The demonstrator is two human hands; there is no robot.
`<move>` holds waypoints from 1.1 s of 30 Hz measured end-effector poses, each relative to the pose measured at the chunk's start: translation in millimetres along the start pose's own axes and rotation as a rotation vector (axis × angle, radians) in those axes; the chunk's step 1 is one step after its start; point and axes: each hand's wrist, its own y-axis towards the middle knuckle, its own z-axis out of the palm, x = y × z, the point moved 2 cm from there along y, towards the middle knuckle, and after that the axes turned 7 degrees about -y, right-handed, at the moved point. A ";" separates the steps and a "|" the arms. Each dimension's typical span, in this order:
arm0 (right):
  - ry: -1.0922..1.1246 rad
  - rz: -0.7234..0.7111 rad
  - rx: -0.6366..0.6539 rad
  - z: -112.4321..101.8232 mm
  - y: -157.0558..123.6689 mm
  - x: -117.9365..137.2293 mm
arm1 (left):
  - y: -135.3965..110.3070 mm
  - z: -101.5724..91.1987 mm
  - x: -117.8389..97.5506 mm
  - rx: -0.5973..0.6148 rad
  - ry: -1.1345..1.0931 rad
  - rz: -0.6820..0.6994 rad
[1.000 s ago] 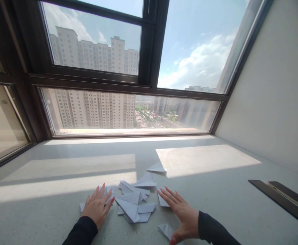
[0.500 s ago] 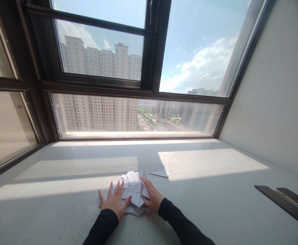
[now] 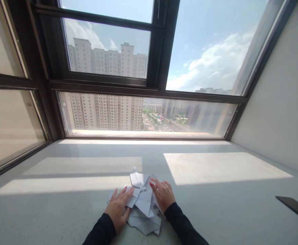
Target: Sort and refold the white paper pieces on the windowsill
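Note:
A loose pile of folded and torn white paper pieces (image 3: pixel 145 223) lies on the pale sill in front of me. My left hand (image 3: pixel 119 206) rests on the pile's left side, palm down, its fingers stretched over a paper piece. At the pile's right edge is my right hand (image 3: pixel 164 194), its fingers slightly bent and apart, touching the paper there. What lies under its palm is hidden. One piece (image 3: pixel 138 178) sticks out at the far side of the pile, between the hands.
The pale window sill (image 3: pixel 62 217) carries bright patches of sunlight. A dark-framed window (image 3: pixel 149 137) rises behind it, with tall buildings outside. White wall (image 3: pixel 279 112) closes off the right side. A dark flat object (image 3: pixel 293 209) lies at the right edge.
The single paper piece that lay apart beyond my right hand no longer lies there. The pile sits closer to me and is more bunched. My view has shifted slightly left.

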 end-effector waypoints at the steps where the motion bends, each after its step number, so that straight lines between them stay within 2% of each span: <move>1: 0.014 -0.044 -0.019 -2.6 -2.3 8.8 | -0.1 1.1 1.1 -0.018 -0.032 0.050; 4: 0.053 -0.258 0.036 -3.7 -9.0 27.5 | -0.3 2.8 6.4 -0.099 -0.078 0.122; 6: 0.080 -0.335 0.131 0.0 -11.6 30.1 | -0.1 1.2 12.5 -0.137 -0.034 0.077; 8: 0.094 -0.282 0.171 2.8 -10.4 25.0 | -1.0 -5.1 19.6 -0.218 0.058 -0.031; 9: 0.088 -0.224 0.150 3.1 -8.4 20.4 | -2.0 -9.6 22.6 -0.277 0.104 -0.085; 12: 0.031 -0.063 -0.014 1.8 -0.9 4.0 | -5.8 -21.9 27.7 -0.444 0.183 -0.182; 14: -0.028 0.024 -0.111 3.9 2.3 -6.0 | -6.3 -24.1 29.2 -0.483 0.182 -0.206; 16: -0.076 0.080 -0.105 11.1 3.0 -11.8 | -3.6 -19.9 30.4 -0.457 0.123 -0.203; 18: -0.088 0.066 -0.024 20.4 1.5 -10.8 | 1.5 -11.7 31.1 -0.387 0.017 -0.158; 20: -0.048 -0.007 0.046 25.7 -1.7 -3.1 | 6.5 -4.3 30.1 -0.332 -0.088 -0.085; 22: 0.001 -0.078 0.034 22.7 -5.9 8.4 | 8.7 -1.6 27.1 -0.324 -0.146 -0.032; 25: 0.020 -0.224 -0.008 9.7 -13.3 26.9 | 5.4 -5.9 19.7 -0.331 -0.113 -0.072; 28: 0.038 -0.402 0.140 3.7 -19.1 39.0 | -1.3 -12.8 11.4 -0.268 -0.002 -0.132; 30: 0.059 -0.381 0.218 4.1 -18.6 38.7 | -4.4 -16.4 9.2 -0.240 0.043 -0.164; 33: 0.042 -0.201 0.123 3.6 -11.3 27.7 | -5.2 -19.5 13.3 -0.261 0.067 -0.226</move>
